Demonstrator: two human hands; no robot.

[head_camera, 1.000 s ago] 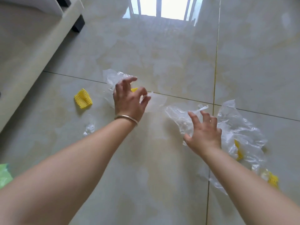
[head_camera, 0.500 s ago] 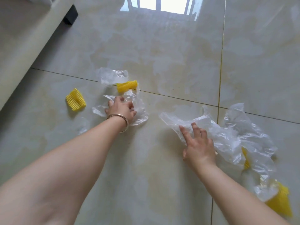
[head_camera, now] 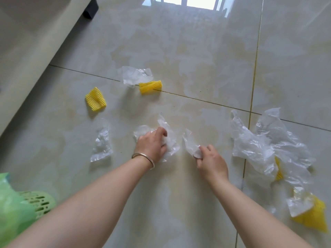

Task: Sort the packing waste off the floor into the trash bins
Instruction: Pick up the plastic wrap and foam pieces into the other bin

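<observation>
Packing waste lies scattered on a glossy tiled floor. My left hand (head_camera: pixel 152 144), with a bangle on the wrist, is closed on a crumpled clear plastic bag (head_camera: pixel 168 138). My right hand (head_camera: pixel 211 159) pinches a smaller clear plastic piece (head_camera: pixel 190 144). Another clear scrap (head_camera: pixel 102 145) lies to the left of my left hand. Farther off lie two yellow foam nets (head_camera: pixel 95 99) (head_camera: pixel 150 86) and a clear bag (head_camera: pixel 136 75). A big heap of clear plastic (head_camera: pixel 268 145) lies at the right, with yellow foam (head_camera: pixel 311 217) near it.
A green perforated trash bin with a green liner (head_camera: pixel 21 204) stands at the lower left corner. A pale furniture base (head_camera: pixel 32 51) with a dark foot (head_camera: pixel 90 10) runs along the left. Bright window glare reflects off the floor at the top.
Both hands have drawn back toward me. My left hand pulled its clear bag away from the yellow foam. My right hand went from flat on the plastic to pinching a small piece.
</observation>
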